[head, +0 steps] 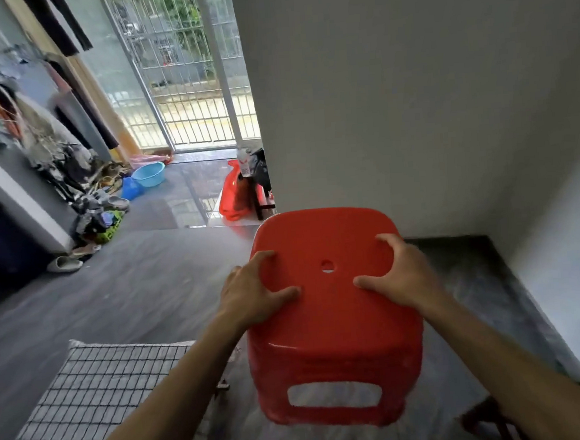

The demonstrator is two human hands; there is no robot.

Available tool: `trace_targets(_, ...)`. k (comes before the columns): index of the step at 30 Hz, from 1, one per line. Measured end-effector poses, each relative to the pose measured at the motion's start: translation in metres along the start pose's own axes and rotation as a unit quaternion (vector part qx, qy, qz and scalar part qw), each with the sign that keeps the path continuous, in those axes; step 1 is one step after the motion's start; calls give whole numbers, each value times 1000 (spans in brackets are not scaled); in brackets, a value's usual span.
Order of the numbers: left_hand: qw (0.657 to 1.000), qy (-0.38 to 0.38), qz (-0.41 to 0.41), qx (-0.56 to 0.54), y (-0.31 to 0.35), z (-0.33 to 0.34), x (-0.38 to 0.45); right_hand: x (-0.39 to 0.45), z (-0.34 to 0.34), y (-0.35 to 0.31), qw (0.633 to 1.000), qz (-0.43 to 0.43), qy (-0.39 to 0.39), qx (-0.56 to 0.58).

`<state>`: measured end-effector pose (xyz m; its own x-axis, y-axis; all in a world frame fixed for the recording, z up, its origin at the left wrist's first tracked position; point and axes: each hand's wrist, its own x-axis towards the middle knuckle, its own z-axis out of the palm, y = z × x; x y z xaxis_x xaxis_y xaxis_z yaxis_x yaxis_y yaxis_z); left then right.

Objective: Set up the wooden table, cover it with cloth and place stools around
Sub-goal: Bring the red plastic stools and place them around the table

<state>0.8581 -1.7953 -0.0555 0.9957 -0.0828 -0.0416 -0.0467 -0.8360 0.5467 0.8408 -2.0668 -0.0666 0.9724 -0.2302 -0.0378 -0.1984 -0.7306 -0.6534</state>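
Note:
A red plastic stool (333, 323) with a small hole in its seat hangs above the dark floor in the middle of the view, tilted toward me. My left hand (252, 291) grips its left seat edge, thumb on top. My right hand (397, 274) grips the right seat edge the same way. At the lower left lies the table under a grey checked cloth (98, 398); its corner reaches close to the stool's left side.
A white wall (410, 91) rises right behind the stool. A dark wooden stool (484, 419) shows at the lower right. Clothes and shoes (84, 199) crowd the left side, with a blue basin (149, 174) and a red bag (235, 192) near the barred door (185, 72).

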Motion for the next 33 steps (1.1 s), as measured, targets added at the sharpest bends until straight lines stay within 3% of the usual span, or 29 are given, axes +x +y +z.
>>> trace_targets(7,998,48,-35,-14,-15,-11,110,126,14,-45,998,-53,-27,-15)
trace_targets(12,997,48,-57,-31,-61,-20,193,216,58,-90,995,-63,-54,-54)
trace_targets(16,994,46,-95,-40,-107,-38,248,284,105,-133,992,-74,-75,-73)
trace_targets(23,980,108,-158,-54,-191,-76,306,361,191,-218,979,-139,-127,-80)
trace_targets(33,932,191,-303,-54,-317,-102,386,480,359,-312,941,-223,-250,-57)
